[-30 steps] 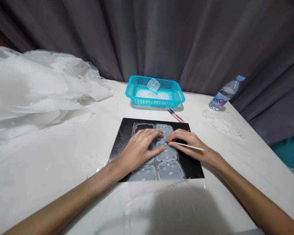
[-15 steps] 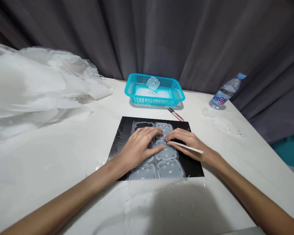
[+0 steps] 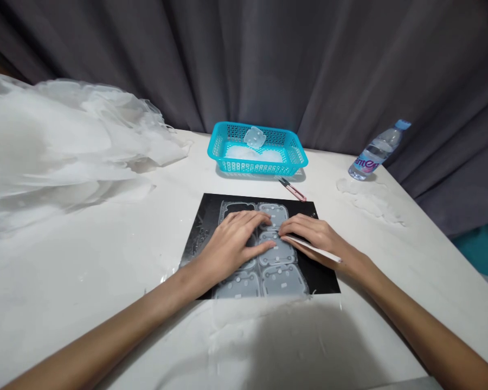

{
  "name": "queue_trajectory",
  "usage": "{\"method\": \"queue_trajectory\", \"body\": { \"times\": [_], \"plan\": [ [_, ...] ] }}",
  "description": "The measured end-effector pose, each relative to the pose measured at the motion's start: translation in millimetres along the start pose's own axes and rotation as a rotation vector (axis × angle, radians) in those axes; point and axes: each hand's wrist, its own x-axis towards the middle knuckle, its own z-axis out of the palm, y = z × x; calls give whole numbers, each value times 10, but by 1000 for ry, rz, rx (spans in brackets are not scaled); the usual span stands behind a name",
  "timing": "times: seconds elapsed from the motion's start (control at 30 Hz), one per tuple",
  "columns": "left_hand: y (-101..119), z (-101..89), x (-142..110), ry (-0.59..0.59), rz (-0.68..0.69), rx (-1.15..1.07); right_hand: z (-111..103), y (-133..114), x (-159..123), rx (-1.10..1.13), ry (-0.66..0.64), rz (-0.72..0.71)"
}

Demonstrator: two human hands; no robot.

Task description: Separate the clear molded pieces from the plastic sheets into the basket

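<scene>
On a black mat (image 3: 324, 271) lies a translucent moulded sheet (image 3: 282, 280) with several rounded-square pieces in two columns. One outline at its far left shows black inside. My left hand (image 3: 238, 235) rests on the sheet, fingers stretched and thumb apart, holding nothing. My right hand (image 3: 311, 232) is closed around a thin white stick (image 3: 317, 249), which slants back across the palm toward the wrist. The stick's working tip is hidden by the fingertips, which touch the sheet's right column at the seam between the far and middle pieces.
Beyond the mat stands a turquoise basket (image 3: 260, 169) holding translucent pieces. Pink-handled thread snips (image 3: 293, 190) lie before it. At right are a water bottle (image 3: 372, 156) and translucent scraps (image 3: 368, 200). A heap of filmy white sheets (image 3: 65, 141) covers the left; a grey curtain hangs behind.
My right hand and the stick have shifted slightly to the right along the seam. The left hand stays spread on the sheet.
</scene>
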Motion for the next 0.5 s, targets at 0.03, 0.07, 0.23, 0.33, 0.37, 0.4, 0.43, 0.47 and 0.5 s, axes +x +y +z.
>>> {"method": "queue_trajectory", "body": {
  "times": [0.03,0.07,0.23,0.33,0.37,0.4,0.43,0.47,0.5],
  "plan": [
    [1,1,-1,-2,0,-3,22,-1,9,-12,12,-16],
    [0,1,-2,-5,1,-10,45,1,17,-24,17,-25],
    [-18,8,1,7,12,-58,160,61,26,-159,51,23],
    [-28,14,11,-6,6,-72,225,69,23,-260,74,-4],
    [-31,18,15,-16,1,-75,243,58,27,-287,75,-29],
    [-35,23,20,-24,-5,-75,256,44,35,-308,79,-54],
    [-40,29,24,-33,-15,-72,261,35,48,-317,90,-72],
    [-47,35,29,-44,-30,-64,255,37,66,-311,112,-74],
    [-54,40,33,-62,-52,-54,232,57,90,-290,151,-60]
  ]
}}
